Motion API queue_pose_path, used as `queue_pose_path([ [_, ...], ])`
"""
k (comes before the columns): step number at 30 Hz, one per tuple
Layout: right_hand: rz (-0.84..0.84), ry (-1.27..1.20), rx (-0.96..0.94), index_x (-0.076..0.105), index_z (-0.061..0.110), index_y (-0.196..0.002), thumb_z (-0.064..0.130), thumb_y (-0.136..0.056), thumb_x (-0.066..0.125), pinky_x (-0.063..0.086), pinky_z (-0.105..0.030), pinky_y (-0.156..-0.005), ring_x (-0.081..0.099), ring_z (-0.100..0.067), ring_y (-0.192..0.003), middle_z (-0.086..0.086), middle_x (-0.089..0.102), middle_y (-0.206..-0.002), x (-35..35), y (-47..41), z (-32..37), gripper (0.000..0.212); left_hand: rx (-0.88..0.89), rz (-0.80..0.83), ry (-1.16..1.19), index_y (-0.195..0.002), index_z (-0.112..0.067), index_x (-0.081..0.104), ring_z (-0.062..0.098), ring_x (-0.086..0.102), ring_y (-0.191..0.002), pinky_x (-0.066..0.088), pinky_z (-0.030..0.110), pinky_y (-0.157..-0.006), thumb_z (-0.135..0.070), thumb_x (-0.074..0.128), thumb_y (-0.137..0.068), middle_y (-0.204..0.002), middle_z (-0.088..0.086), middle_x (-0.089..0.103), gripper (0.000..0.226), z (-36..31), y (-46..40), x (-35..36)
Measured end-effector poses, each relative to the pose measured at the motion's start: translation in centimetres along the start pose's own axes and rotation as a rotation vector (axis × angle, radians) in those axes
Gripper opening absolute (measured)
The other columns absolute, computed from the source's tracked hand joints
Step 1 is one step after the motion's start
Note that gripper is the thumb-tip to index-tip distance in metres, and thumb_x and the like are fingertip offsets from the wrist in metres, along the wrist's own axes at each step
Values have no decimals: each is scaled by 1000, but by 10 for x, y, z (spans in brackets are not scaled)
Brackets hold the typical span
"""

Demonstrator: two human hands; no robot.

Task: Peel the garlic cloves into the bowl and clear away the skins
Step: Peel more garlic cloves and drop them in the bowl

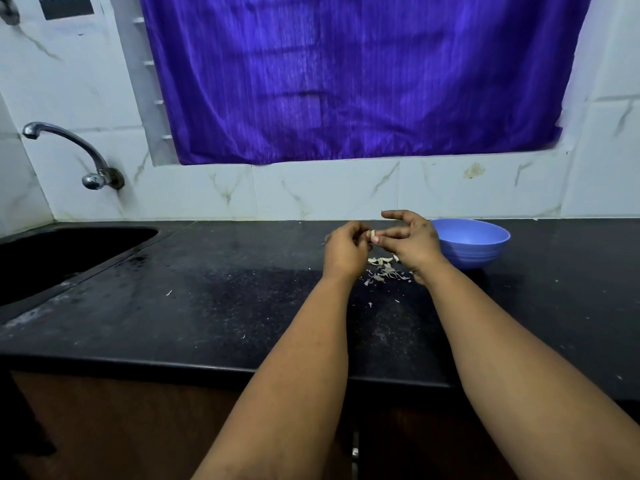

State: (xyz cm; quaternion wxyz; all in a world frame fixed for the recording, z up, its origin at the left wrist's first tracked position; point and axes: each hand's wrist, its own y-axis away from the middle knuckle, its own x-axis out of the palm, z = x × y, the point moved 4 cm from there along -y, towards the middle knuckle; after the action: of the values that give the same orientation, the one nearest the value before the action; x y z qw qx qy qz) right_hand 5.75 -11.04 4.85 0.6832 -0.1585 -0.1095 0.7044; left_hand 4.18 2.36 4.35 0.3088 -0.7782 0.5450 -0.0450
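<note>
**Garlic peeling, still mid-clove**

I'm holding one clove [373, 234] up over the counter [207, 306], pinching it between both hands. My left hand [346, 249] is curling its fingers around the left side of it, and my right hand [412, 242] is nipping the other side with thumb and a finger while the rest of the fingers are fanning out loose. The clove's too small for me to say which way its long axis is running, or how much skin is left on it.

What matters next, I reckon: the bowl [471, 245] is sitting just to the right, right behind my right hand, so that's the hand that'll be doing the drop. It's much nearer than the left.

The skins [384, 270] are piling up on the counter directly under my hands, not cleared yet. The sink [69, 251] is way off left.
</note>
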Motion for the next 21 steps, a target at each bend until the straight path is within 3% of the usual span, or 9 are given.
queue_pose_path([
  [5, -12, 12, -3, 61, 20, -114, 6, -72, 82, 53, -43, -94, 71, -13, -89, -2, 75, -80, 2, 1, 2, 49, 51, -20, -143, -90, -8, 66, 26, 64, -86, 56, 39, -77, -10, 52, -92, -83, 8, 70, 15, -2, -2, 0],
  [11, -19, -9, -17, 61, 17, -112, 2, -72, 81, 54, -30, -86, 68, 1, -71, 8, 72, -66, 3, 5, 4, 47, 42, -34, -145, -90, -9, 66, 25, 65, -86, 56, 39, -78, -8, 52, -91, -86, 7, 71, 15, -2, -2, 0],
  [15, -13, -29, -17, 62, 17, -110, 2, -72, 81, 54, -29, -83, 69, -5, -75, 1, 74, -75, 3, 5, 4, 45, 34, -45, -116, -94, -5, 66, 23, 65, -87, 55, 33, -79, -7, 53, -91, -91, 9, 70, 14, -3, -1, -1],
  [19, 4, -89, 3, 62, 14, -110, 2, -74, 80, 50, -20, -63, 66, -2, -64, -5, 74, -82, 4, 5, 5, 42, 20, -57, -78, -95, -7, 66, 22, 64, -91, 53, 31, -80, -7, 53, -91, -92, 8, 70, 13, -1, -3, -2],
  [21, 4, -86, 10, 63, 14, -109, 3, -74, 79, 49, -19, -63, 66, -1, -65, -4, 74, -83, 3, 5, 4, 40, 1, -40, -30, -96, -6, 65, 23, 65, -90, 55, 33, -79, -7, 53, -93, -92, 9, 69, 13, 1, -2, -1],
])
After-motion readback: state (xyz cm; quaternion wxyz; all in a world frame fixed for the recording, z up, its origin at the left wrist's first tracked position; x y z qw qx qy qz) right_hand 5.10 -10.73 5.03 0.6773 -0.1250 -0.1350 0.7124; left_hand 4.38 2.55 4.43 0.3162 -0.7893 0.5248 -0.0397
